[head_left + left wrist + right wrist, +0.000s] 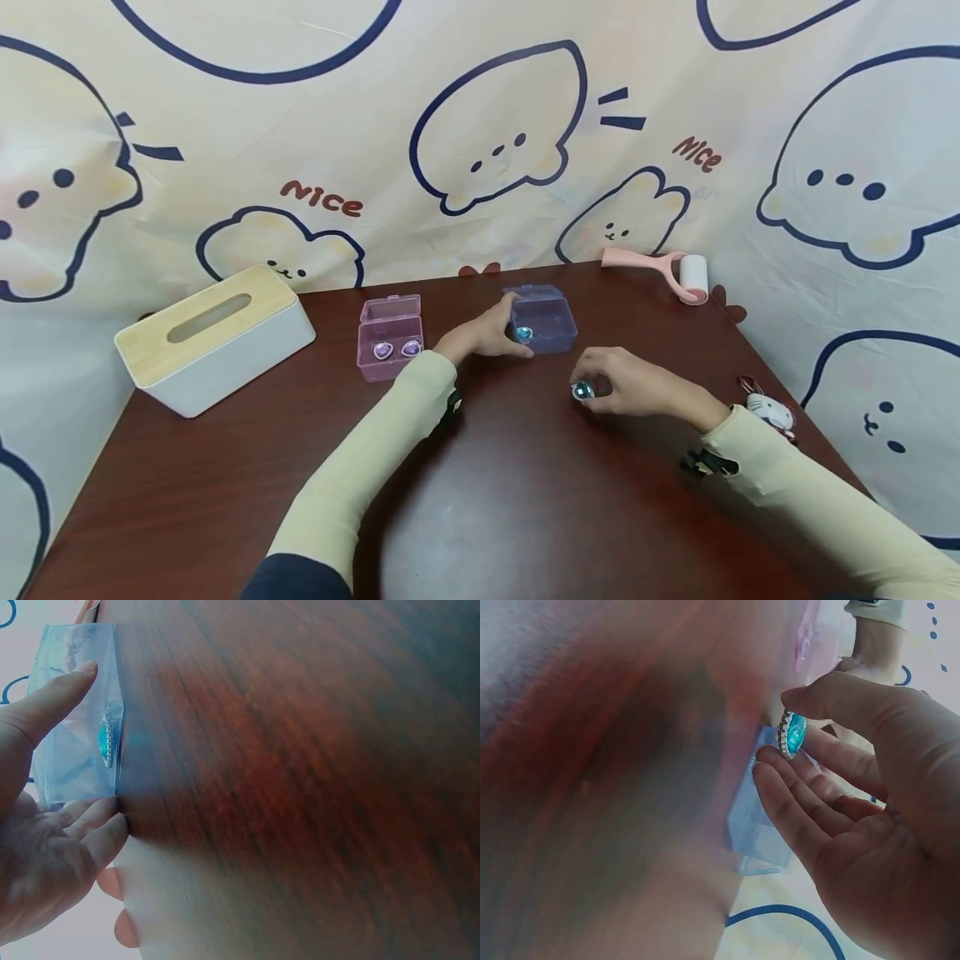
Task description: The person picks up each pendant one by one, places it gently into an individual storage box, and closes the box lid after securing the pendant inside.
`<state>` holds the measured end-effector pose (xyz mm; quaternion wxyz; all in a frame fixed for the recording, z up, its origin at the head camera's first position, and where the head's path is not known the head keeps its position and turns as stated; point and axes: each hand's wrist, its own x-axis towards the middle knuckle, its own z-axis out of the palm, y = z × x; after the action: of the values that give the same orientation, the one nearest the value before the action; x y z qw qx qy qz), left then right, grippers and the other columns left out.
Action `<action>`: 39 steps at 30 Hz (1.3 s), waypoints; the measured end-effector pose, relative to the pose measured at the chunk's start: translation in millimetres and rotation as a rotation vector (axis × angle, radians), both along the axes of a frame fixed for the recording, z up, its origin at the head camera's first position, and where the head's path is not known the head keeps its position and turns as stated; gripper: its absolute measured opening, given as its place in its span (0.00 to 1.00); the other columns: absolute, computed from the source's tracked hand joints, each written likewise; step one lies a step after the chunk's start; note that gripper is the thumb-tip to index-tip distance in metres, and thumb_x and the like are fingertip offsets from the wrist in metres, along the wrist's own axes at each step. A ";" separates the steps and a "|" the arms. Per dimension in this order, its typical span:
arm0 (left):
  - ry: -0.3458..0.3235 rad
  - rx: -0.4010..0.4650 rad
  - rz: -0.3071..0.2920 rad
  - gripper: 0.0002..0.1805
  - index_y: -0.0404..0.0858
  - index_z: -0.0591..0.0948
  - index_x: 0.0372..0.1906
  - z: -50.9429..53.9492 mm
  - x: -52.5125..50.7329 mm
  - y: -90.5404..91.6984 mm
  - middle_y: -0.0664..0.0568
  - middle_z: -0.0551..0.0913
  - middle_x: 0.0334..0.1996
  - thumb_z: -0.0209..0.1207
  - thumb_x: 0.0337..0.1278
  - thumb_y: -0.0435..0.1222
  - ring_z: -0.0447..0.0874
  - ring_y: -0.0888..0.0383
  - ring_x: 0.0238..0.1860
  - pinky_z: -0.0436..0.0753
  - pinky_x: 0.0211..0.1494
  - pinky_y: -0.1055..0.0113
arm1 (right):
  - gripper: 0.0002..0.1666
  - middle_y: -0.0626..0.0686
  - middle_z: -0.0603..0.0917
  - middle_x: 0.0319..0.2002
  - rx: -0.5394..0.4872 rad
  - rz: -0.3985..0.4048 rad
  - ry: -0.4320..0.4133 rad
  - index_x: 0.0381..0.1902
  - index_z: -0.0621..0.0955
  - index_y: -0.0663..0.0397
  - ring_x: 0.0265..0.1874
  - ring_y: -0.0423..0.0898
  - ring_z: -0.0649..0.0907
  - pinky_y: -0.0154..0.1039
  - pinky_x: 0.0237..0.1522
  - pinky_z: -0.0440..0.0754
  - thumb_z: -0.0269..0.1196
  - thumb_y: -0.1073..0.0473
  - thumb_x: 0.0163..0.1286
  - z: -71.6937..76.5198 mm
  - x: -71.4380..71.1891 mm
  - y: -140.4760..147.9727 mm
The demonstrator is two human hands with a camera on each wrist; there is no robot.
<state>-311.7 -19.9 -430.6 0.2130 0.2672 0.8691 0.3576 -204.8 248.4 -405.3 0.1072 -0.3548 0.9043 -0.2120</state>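
Near the blue plastic box (557, 335), the right hand (628, 383) pinches a rhinestone-rimmed turquoise gem (582, 390); slackening could drop it! And the left hand (489, 331), thumb spread from fingers, grips the box.

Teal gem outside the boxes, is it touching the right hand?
Touching: the right wrist view shows the right hand pinching the teal gem, the thumb against its edge.

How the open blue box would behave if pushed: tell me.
The blue box looks thin-walled, so it is probably light and slides easily. Its raised lid seems hinged and might swing. The jewelled piece lying inside may shift about.
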 end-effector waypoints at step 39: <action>0.031 0.003 0.003 0.56 0.38 0.46 0.80 1.3 3.2 1.6 0.41 0.64 0.72 0.73 0.58 0.42 0.68 0.46 0.71 0.65 0.81 0.48 | 0.20 0.55 0.87 0.48 -0.064 -0.118 0.100 0.55 0.86 0.57 0.42 0.47 0.87 0.48 0.48 0.89 0.73 0.60 0.65 28.0 -68.0 -18.9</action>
<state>-308.5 -18.3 -429.3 0.1986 0.2716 0.8722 0.3550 -272.8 229.5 -377.3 0.0377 -0.3142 0.9207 -0.2285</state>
